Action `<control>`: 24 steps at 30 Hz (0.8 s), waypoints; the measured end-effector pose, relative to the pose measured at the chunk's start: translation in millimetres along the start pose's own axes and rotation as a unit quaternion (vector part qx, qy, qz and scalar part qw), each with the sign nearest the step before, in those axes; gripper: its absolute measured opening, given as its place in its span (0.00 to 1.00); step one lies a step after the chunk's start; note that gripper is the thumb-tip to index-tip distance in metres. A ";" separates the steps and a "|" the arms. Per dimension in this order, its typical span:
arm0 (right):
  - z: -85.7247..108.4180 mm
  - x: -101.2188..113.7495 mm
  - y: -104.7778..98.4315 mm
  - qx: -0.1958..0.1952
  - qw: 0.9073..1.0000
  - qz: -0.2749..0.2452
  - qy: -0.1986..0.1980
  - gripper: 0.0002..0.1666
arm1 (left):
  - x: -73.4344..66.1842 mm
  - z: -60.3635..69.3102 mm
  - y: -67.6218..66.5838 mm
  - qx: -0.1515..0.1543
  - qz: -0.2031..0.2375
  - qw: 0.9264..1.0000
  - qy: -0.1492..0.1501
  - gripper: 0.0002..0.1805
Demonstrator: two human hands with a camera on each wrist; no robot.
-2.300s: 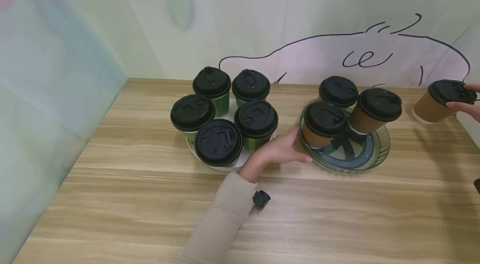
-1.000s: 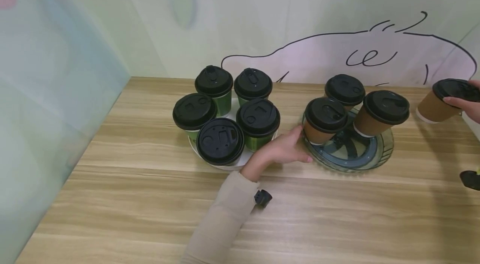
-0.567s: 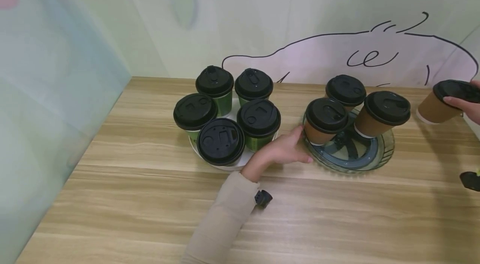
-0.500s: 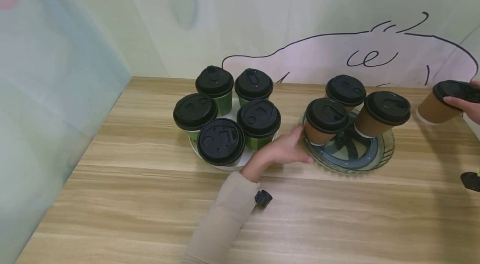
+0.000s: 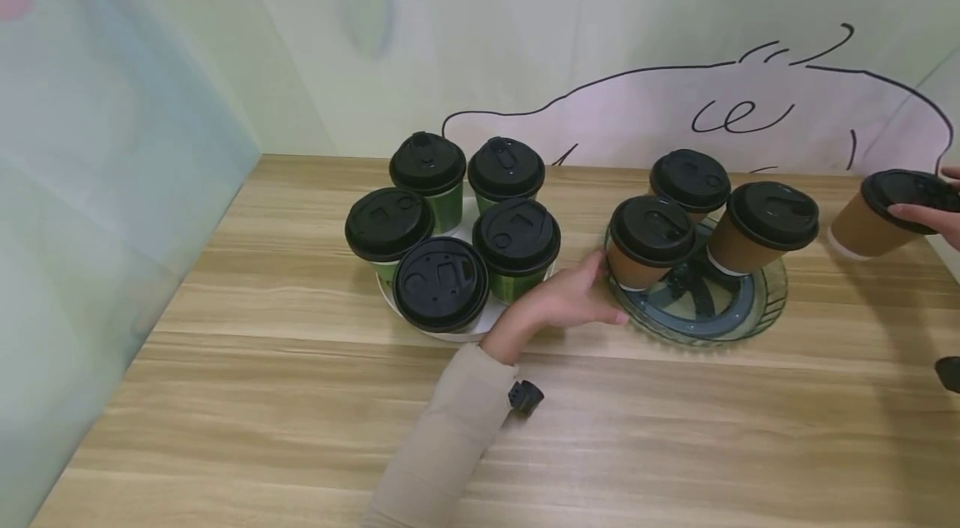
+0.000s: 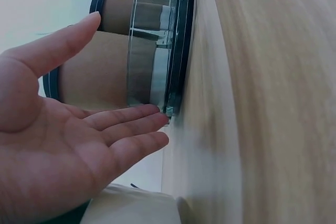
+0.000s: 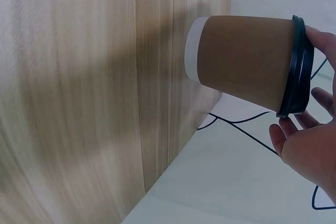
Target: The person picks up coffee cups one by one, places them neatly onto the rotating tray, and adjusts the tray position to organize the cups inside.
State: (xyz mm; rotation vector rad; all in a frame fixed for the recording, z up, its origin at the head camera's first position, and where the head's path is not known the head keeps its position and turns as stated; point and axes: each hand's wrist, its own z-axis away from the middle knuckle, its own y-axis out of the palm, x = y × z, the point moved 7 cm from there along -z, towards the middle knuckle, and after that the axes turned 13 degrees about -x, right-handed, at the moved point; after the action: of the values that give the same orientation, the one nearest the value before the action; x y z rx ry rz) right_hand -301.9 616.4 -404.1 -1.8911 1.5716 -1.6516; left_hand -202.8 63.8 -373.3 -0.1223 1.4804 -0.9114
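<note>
My left hand (image 5: 573, 295) is beside a clear glass dish (image 5: 768, 295), with straight fingers at its rim and its thumb spread. In the left wrist view, the fingertips (image 6: 157, 121) lie at the dish's lower edge, seemingly against it. Three brown paper coffee cups with black lids stand in the dish, the nearest cup (image 5: 637, 268) beside that hand. Over at the right, my right hand (image 5: 941, 220) pinches the black lid of another brown coffee cup (image 5: 870, 224) by its edge. The right wrist view shows this cup (image 7: 244, 61) close to the table; I cannot tell whether it touches.
Several green coffee cups with black lids, such as the front-right cup (image 5: 517, 285), stand on a white plate (image 5: 491, 320) to the left. The wooden table (image 5: 600, 445) meets a pale wall (image 5: 480, 37) at the back. A left sleeve (image 5: 450, 428) reaches in low.
The cup in my right hand has come slightly toward the front of the table since half a second ago. My left hand stays by the dish almost unmoved.
</note>
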 end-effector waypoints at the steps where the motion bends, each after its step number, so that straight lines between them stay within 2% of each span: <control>1: 1.1 -0.1 -0.7 0.001 1.000 0.001 -0.005 0.49 | 0.3 0.0 0.0 0.000 0.000 1.000 -0.002 0.50; 6: 6.0 0.4 -3.2 -0.006 1.000 -0.008 -0.025 0.47 | 0.9 0.4 0.2 0.001 -0.002 1.000 -0.010 0.50; 14: 16.8 0.2 -10.5 -0.016 0.999 0.005 -0.049 0.47 | 0.6 0.7 0.2 0.002 -0.001 1.000 -0.011 0.50; 24: 25.9 -0.5 -13.9 0.016 0.999 -0.012 -0.051 0.48 | 0.7 0.5 -0.1 0.000 -0.005 1.000 -0.007 0.50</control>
State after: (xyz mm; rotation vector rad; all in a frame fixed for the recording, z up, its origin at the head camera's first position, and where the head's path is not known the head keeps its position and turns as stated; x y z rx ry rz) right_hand -273.1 610.4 -404.2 -1.9507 1.4803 -1.5547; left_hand -202.5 63.1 -373.7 -0.1360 1.4682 -0.9158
